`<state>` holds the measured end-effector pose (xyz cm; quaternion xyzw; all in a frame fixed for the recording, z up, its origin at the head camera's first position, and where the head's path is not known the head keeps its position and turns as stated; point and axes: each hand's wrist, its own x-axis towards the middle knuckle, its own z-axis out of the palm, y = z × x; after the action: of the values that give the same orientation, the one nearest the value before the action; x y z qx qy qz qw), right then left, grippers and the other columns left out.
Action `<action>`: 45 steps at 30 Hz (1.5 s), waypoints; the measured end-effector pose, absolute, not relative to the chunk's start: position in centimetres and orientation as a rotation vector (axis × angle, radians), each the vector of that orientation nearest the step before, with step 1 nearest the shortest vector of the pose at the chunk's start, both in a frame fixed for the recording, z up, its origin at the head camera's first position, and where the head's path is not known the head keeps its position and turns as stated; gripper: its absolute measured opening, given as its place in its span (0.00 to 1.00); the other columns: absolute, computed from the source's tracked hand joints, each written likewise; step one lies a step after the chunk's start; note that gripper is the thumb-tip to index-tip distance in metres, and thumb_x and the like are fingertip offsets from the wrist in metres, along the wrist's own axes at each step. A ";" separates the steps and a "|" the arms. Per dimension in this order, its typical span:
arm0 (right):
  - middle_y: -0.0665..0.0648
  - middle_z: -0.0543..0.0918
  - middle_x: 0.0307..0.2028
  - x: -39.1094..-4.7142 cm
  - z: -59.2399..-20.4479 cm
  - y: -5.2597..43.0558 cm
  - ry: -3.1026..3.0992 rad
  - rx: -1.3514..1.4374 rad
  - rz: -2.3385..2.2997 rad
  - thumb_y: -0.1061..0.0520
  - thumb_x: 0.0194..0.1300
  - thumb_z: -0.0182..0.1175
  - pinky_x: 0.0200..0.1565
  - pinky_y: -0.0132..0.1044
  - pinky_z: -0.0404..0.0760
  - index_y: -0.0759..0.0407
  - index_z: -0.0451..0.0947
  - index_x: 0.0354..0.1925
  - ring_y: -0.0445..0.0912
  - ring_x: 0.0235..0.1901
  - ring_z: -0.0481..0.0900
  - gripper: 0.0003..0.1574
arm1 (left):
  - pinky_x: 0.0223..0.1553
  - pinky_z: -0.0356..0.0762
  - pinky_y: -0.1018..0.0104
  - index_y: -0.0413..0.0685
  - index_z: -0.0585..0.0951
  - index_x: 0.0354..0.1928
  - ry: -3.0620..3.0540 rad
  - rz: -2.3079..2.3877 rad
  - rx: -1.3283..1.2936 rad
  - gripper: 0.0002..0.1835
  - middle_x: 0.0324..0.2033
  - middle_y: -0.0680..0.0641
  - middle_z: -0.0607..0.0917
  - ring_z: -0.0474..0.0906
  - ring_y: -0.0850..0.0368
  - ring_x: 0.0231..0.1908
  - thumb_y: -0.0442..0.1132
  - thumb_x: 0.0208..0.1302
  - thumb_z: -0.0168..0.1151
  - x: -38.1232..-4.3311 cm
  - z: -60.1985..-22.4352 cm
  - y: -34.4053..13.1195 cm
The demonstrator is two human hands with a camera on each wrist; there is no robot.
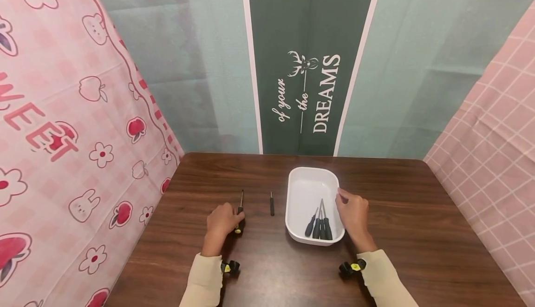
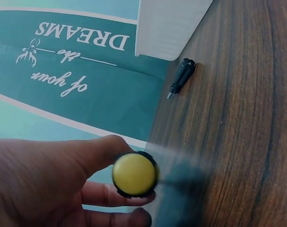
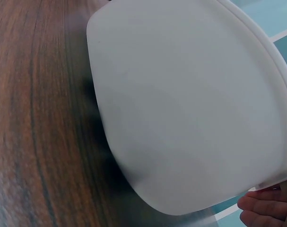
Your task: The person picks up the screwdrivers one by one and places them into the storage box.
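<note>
My left hand grips a black-handled screwdriver upright over the left part of the table, its shaft pointing away from me. In the left wrist view the screwdriver's round yellow end cap faces the camera, between thumb and fingers. To its right lies a small black screwdriver on the wood. My right hand holds the right rim of a white tray, thumb above and fingers under the edge in the right wrist view. Inside the tray, several black-handled screwdrivers lie side by side near its front end.
The brown wooden table ends at a back edge against a green and teal printed cloth. A pink patterned cloth hangs at the left, and a pink checked one at the right.
</note>
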<state>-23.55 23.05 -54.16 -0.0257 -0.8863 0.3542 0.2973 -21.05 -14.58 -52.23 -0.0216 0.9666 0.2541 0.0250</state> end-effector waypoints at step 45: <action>0.69 0.86 0.38 -23.6 -54.6 23.1 -2.305 -0.018 0.909 0.68 0.58 0.68 0.35 0.60 0.80 0.67 0.88 0.42 0.67 0.35 0.86 0.12 | 0.17 0.49 0.65 0.55 0.64 0.11 3.103 0.845 0.079 0.28 0.10 0.58 0.58 0.53 0.61 0.14 0.50 0.66 0.65 -21.7 -49.4 -11.6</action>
<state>-23.62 23.06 -54.64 -0.0070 -0.8794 0.3469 0.3260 -21.69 -11.58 -49.38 0.0244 0.9639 0.2624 -0.0379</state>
